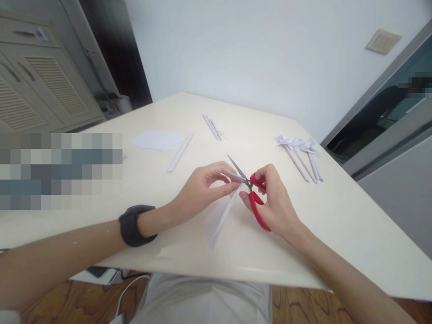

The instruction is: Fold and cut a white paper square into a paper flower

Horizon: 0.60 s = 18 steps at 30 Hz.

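Note:
Low over the front half of the white table, my right hand grips red-handled scissors with their blades spread apart. My left hand, with a black band on the wrist, pinches the upper tip of a thin white paper piece. From the fingertips the paper slants down toward the table's front edge. The blades reach across the left fingertips, close to the pinched tip. Whether the paper lies between the blades is hard to tell.
Left of centre lie a flat paper sheet and a rolled paper tube. Thin paper rolls rest farther back. Several paper tubes with twisted paper lie at the right. A wall borders the table behind.

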{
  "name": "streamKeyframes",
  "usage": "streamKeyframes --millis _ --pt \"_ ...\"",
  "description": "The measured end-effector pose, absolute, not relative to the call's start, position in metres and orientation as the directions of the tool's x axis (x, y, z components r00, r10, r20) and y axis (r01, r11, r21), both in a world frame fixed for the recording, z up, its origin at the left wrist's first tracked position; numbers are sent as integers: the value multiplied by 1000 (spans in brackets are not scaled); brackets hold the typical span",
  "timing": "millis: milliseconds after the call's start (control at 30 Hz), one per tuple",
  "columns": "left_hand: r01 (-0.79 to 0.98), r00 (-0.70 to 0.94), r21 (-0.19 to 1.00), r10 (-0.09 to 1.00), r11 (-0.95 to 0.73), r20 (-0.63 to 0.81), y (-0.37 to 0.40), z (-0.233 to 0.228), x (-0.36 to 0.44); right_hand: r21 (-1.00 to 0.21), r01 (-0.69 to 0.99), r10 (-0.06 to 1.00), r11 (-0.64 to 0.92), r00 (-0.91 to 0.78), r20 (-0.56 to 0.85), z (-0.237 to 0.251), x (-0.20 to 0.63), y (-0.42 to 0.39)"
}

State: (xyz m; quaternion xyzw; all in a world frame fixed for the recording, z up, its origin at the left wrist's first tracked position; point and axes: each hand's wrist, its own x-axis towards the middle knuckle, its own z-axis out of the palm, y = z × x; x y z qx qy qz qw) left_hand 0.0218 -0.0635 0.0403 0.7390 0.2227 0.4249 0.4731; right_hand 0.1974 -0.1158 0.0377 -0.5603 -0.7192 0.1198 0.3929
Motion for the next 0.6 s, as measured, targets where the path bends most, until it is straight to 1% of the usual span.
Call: streamKeyframes --millis 300,600 --pt "-31 488 896 776 -443 401 -64 43 20 -448 779 825 439 -151 544 36 199 -114" --pt "-54 474 907 789 -417 391 -64 42 19 -421 794 816 438 -155 557 35 198 -114"
